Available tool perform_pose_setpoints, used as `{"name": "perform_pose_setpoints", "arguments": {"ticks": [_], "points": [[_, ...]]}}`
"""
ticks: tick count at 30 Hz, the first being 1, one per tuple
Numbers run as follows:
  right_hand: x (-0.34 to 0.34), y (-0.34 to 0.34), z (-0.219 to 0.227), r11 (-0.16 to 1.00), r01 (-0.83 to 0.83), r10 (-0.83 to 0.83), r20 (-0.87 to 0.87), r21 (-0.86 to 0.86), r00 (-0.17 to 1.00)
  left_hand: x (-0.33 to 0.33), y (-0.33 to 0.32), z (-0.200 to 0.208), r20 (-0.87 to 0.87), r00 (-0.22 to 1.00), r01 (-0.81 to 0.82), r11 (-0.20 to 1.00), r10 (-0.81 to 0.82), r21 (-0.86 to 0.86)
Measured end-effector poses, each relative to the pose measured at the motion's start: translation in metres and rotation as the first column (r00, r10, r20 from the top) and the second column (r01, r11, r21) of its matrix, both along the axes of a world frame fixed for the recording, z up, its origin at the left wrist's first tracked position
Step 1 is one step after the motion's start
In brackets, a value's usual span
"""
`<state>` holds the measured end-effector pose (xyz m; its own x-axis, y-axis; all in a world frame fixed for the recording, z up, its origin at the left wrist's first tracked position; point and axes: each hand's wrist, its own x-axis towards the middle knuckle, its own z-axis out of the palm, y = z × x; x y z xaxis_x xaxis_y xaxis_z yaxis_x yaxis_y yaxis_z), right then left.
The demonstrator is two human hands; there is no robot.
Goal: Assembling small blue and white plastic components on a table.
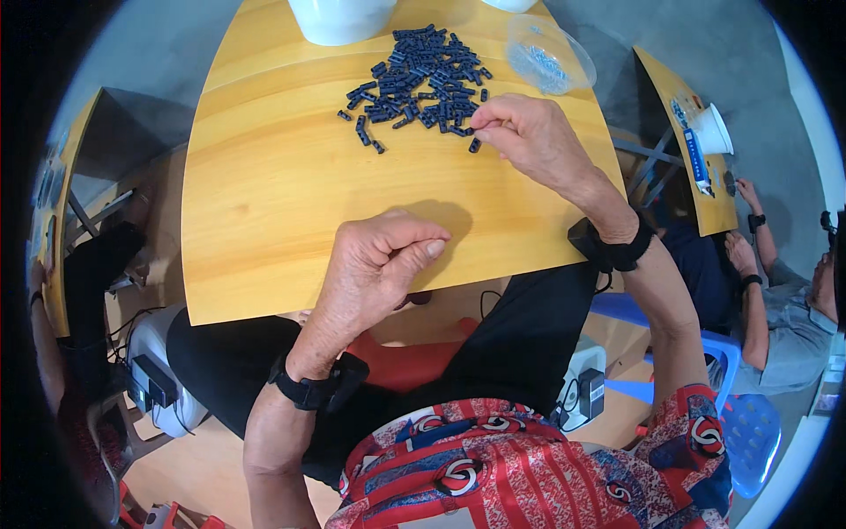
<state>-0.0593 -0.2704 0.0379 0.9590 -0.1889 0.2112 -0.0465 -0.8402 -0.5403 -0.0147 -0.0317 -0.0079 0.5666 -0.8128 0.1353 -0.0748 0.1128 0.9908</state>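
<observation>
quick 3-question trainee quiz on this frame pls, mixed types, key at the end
1. True or false: the right hand reaches to the near edge of the pile of small dark parts on the yellow table.
2. Multiple choice: the left hand is A) loosely closed over the table's near edge, thumb against forefinger, B) flat on the pile, C) holding the white container.
3. Fill in: beside the pile, on its right, lies a clear plastic ____.

Key: 1 true. 2 A. 3 bag.
</observation>
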Motion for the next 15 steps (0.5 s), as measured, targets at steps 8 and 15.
{"name": "perform_pose_setpoints", "arguments": {"ticks": [8,15], "points": [[0.022,0.001,-0.007,0.954,-0.104,0.122,0.046,-0.283,0.991,0.002,0.002,0.0,0.014,1.0,0.008,0.998,-0.009,0.058],[0.021,0.007,-0.009,0.916,-0.077,0.074,-0.022,-0.394,0.997,0.0,0.0,0.0,0.028,1.0,-0.007,1.0,0.007,-0.011]]}}
